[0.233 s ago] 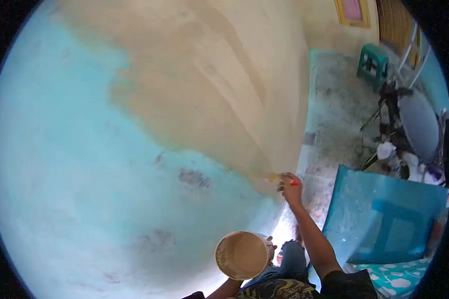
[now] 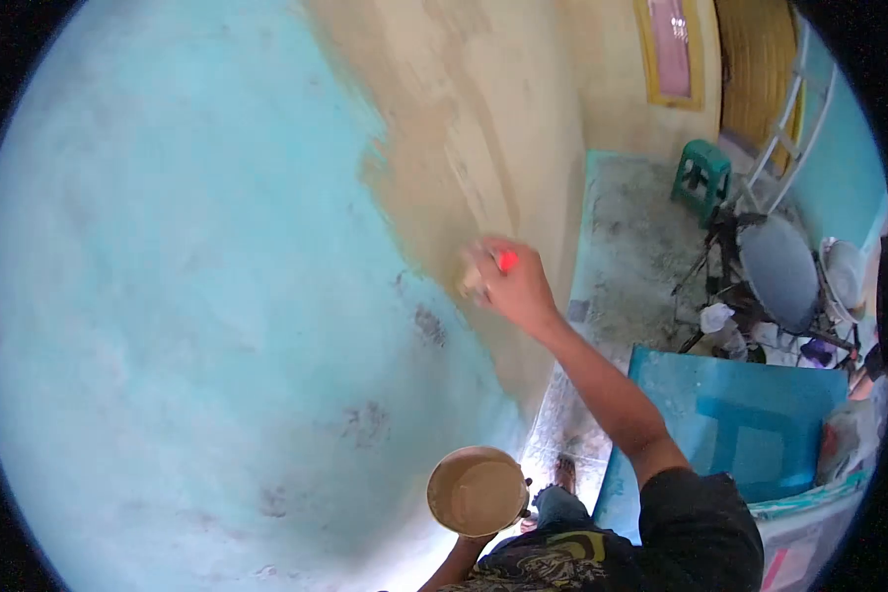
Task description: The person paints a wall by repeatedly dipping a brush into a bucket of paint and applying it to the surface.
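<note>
My right hand (image 2: 515, 286) is closed around a paintbrush (image 2: 508, 260) with a red handle end, slightly blurred by motion. Its bristles meet the wall near the border between beige paint (image 2: 424, 187) and the older turquoise surface (image 2: 227, 257). Low in the view, a bucket (image 2: 476, 455) of beige paint is tilted toward me. My left hand (image 2: 472, 545) grips it from beneath, with most of its fingers hidden by the bucket.
A blue table (image 2: 661, 395) stands at my right. Beyond it are a large round grey pan (image 2: 777, 271), a green stool (image 2: 702, 178) and a white ladder (image 2: 787, 128). Grey floor (image 2: 631, 237) runs along the wall's foot.
My right hand has moved up and left along the wall with the paintbrush. The view has shifted, showing more turquoise wall. My left hand still holds the bucket.
</note>
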